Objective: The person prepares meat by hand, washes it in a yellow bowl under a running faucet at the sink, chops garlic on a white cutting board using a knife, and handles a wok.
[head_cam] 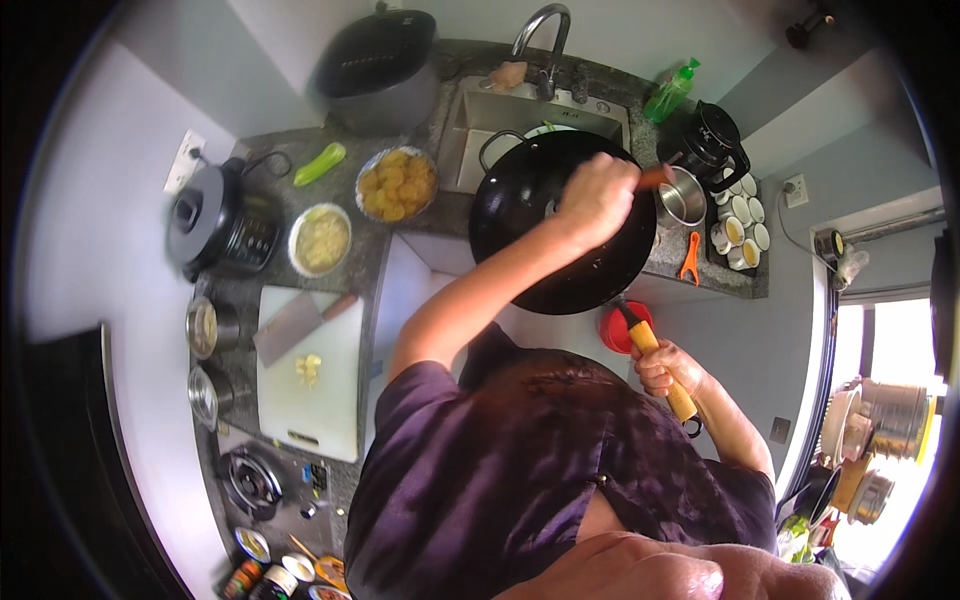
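A large black wok (pixel 517 247) is held over the front edge of the steel sink (pixel 469 112). My right hand (pixel 666 370) grips its long wooden handle (pixel 679 401). A small metal loop handle (pixel 489 142) sits on the wok's far left side. My left hand (pixel 604 196) reaches across the wok, its fingers closed around a blurred reddish-brown handle (pixel 655 178). What that handle belongs to is mostly hidden by the hand. Under the chrome faucet (pixel 559 37), part of a pale dish (pixel 549 130) shows behind the wok.
To the left are a cleaver (pixel 289 330) on a white cutting board (pixel 311 420), bowls of sliced food (pixel 396 184) and pale pieces (pixel 320 238), and an electric cooker (pixel 225 225). A steel pot (pixel 681 196), orange peeler (pixel 691 259) and cups (pixel 739 210) stand right. A red bucket (pixel 615 330) is below.
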Motion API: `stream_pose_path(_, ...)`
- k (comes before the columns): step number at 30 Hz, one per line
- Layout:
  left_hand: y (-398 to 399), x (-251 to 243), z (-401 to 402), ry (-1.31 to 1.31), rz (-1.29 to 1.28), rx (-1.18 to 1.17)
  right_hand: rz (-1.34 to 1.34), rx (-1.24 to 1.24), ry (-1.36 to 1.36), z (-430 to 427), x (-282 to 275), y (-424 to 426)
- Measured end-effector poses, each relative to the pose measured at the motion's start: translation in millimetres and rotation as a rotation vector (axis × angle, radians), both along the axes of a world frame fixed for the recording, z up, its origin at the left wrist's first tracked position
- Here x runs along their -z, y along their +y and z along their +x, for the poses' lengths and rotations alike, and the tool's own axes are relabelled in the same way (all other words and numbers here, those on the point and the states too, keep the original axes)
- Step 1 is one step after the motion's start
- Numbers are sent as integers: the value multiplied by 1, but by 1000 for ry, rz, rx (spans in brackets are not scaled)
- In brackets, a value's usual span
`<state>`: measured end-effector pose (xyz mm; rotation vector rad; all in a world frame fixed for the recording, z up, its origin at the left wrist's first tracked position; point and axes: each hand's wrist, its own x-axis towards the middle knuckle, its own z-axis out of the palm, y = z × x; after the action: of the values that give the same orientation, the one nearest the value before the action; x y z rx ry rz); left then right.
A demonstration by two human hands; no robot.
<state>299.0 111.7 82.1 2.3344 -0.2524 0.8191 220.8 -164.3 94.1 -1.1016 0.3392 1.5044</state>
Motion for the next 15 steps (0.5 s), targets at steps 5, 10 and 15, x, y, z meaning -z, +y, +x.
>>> stream_pose_path(5,147,18,16,-88,-752,15,-65,137,-18,37,-18,26)
stream_pose_path(10,247,48,27,-50,-1156,22,-184,293,-138,63,-38,42)
stream_pose_path(15,252,98,49,49,-1070,-76,-270,402,-186,80,-55,54)
